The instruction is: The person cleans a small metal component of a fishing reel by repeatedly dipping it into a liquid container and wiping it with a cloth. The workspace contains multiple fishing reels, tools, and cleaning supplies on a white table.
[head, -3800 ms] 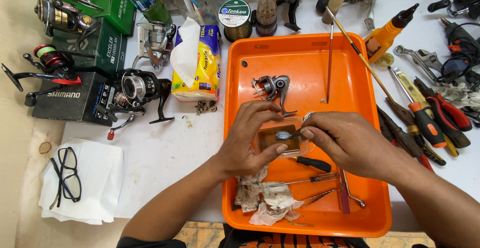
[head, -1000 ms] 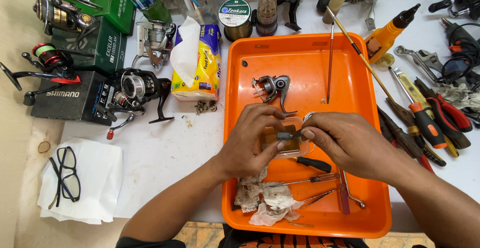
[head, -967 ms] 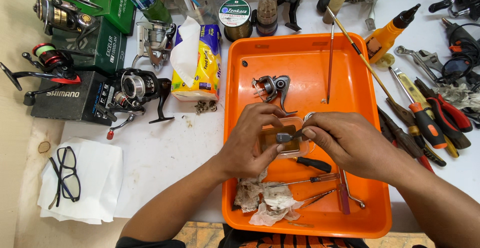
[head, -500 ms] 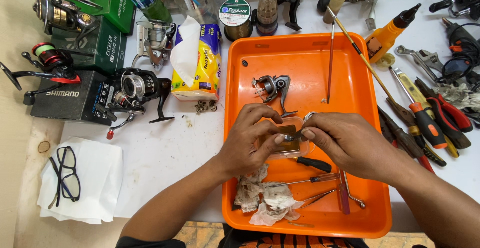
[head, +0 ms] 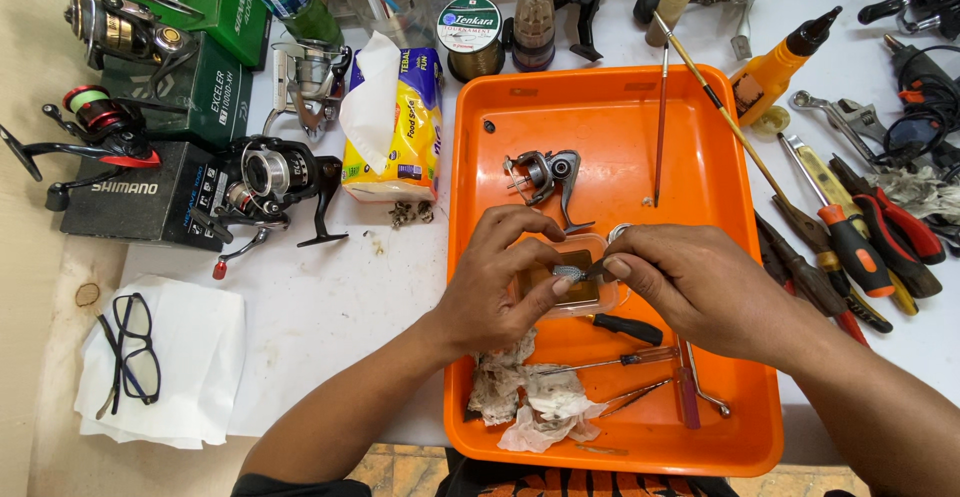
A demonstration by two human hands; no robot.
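My hands (head: 590, 287) pinched a small metal part (head: 568, 273) over the orange tray (head: 700, 157); the stripped reel body (head: 545, 177) lay unassembled.

**Two hands on a small metal part over an orange tray**

The left hand (head: 505, 292) and the right hand (head: 700, 287) pinch a small metal part (head: 568, 273) between their fingertips, above a clear container (head: 580, 292). Just beyond the hands lies a reel body (head: 545, 175). Under the left wrist are crumpled tissues (head: 530, 402). All rest in the orange tray (head: 700, 157).
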